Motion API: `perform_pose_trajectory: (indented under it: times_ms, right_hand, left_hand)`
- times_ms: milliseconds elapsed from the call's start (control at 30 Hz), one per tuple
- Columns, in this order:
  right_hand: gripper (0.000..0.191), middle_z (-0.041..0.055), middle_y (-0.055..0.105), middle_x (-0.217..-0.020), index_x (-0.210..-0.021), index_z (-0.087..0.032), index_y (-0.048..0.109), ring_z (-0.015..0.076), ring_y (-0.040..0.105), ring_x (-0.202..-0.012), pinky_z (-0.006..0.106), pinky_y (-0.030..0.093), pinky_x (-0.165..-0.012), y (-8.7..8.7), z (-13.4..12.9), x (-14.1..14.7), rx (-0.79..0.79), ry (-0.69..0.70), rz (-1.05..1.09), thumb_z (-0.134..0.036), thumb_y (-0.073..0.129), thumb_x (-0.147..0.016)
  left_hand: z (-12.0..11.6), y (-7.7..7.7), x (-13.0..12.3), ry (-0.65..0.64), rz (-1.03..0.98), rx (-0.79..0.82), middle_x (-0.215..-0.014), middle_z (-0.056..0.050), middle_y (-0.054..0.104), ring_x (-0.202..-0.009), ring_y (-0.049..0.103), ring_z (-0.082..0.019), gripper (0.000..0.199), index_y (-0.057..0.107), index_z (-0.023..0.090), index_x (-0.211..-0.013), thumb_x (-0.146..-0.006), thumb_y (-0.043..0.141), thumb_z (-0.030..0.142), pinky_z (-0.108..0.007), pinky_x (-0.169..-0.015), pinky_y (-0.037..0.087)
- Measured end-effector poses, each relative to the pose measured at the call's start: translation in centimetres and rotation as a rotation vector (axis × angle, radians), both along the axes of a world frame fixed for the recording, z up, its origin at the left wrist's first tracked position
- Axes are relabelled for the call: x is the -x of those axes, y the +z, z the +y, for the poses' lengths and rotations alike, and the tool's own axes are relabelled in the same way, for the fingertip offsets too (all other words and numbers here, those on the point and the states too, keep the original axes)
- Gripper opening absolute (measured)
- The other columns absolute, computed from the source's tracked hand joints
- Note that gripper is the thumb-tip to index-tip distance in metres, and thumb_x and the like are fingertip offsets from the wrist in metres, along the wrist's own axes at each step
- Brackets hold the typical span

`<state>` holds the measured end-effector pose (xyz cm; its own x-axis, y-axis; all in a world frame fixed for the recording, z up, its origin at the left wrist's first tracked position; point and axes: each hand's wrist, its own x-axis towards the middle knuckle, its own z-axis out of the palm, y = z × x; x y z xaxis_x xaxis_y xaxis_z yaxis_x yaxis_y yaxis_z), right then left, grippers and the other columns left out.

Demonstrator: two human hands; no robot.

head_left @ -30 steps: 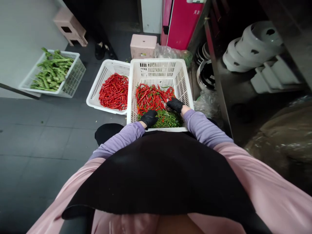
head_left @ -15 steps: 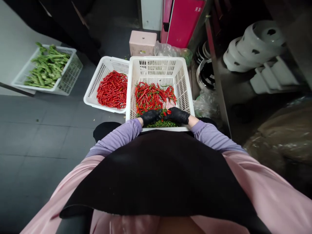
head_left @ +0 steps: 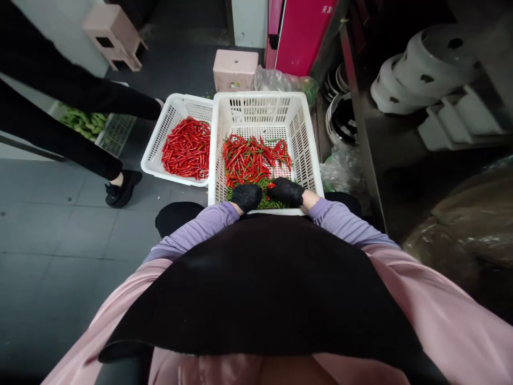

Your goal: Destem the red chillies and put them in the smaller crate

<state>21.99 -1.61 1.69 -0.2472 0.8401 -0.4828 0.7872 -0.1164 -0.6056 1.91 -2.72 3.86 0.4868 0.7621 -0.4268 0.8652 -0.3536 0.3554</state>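
Both hands, in black gloves, are low over the near end of a large white plastic basket. My right hand is closed with red chilli peppers showing at its fingertips. Close by on the left, my left hand is curled with its back toward me, so what its fingers hold is hidden. Beneath them lies a heap of green chilli stems. Farther in is a pile of red chillies, many with green stems on. A second white basket on the left holds red chillies.
At left a person in black trousers strides past, partly covering a basket of green vegetables. Pink stools and a plastic bag stand beyond the baskets. A metal shelf runs along the right.
The person at left has stepped nearer, a leg now crossing in front of the vegetable basket. My hands have moved slightly apart, and the left has turned its back up.
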Motion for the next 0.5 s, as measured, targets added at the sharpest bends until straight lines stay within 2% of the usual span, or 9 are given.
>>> perform_pose_trajectory:
  times_ms: [67,167,233,333,400,500]
  right_hand:
    - [0.023,0.017,0.085,-0.117,-0.111,-0.017,0.085,0.0332,0.078,-0.114,0.038,0.059,-0.099,0.3,2.0,0.1,-0.109,-0.06,-0.231,-0.032,0.071,-0.101]
    - [0.034,0.015,0.083,-0.138,-0.132,-0.022,0.083,0.0337,0.076,-0.131,0.037,0.058,-0.106,-0.2,4.9,0.6,-0.135,-0.011,-0.373,-0.037,0.07,-0.104]
    - [0.041,0.0136,0.084,-0.139,-0.136,-0.025,0.082,0.0332,0.077,-0.131,0.035,0.059,-0.106,-0.9,5.9,1.1,-0.12,0.082,-0.398,-0.043,0.078,-0.1]
    - [0.052,0.0163,0.085,-0.135,-0.141,-0.024,0.081,0.0353,0.079,-0.127,0.036,0.059,-0.103,-1.7,6.1,1.7,-0.124,0.151,-0.407,-0.048,0.085,-0.094]
    - [0.055,0.0173,0.085,-0.133,-0.144,-0.023,0.079,0.036,0.079,-0.126,0.036,0.058,-0.102,-1.8,5.7,1.6,-0.166,0.152,-0.394,-0.05,0.084,-0.096]
    - [0.058,0.0165,0.086,-0.128,-0.146,-0.021,0.078,0.0345,0.08,-0.121,0.035,0.057,-0.099,-1.3,5.2,1.2,-0.213,0.182,-0.361,-0.053,0.082,-0.098]
  left_hand:
    - [0.3,-0.2,0.1,0.014,0.022,0.085,-0.125,-0.021,0.084,-0.121,0.08,-0.034,0.027,0.086,0.014,-0.119,-0.101,0.068,0.022,-0.038,-0.103,0.061]
    - [0.8,-0.5,0.2,0.029,0.043,0.158,-0.134,-0.018,0.083,-0.125,0.079,-0.031,0.031,0.085,0.017,-0.124,-0.096,0.073,0.02,-0.034,-0.105,0.06]
    - [0.9,-0.6,0.3,0.061,0.061,0.152,-0.132,-0.018,0.084,-0.125,0.079,-0.031,0.029,0.085,0.018,-0.123,-0.098,0.074,0.027,-0.035,-0.105,0.061]
    - [1.0,-0.5,0.5,0.119,0.077,0.208,-0.115,-0.016,0.086,-0.114,0.082,-0.032,0.029,0.086,0.019,-0.113,-0.098,0.076,0.042,-0.034,-0.096,0.063]
    - [1.0,-0.4,0.7,0.146,0.075,0.268,-0.108,-0.015,0.086,-0.104,0.083,-0.032,0.033,0.086,0.019,-0.108,-0.096,0.076,0.049,-0.034,-0.089,0.064]
    - [1.2,-0.4,0.7,0.155,0.072,0.276,-0.11,-0.017,0.086,-0.099,0.084,-0.031,0.038,0.086,0.017,-0.109,-0.097,0.075,0.051,-0.034,-0.086,0.064]
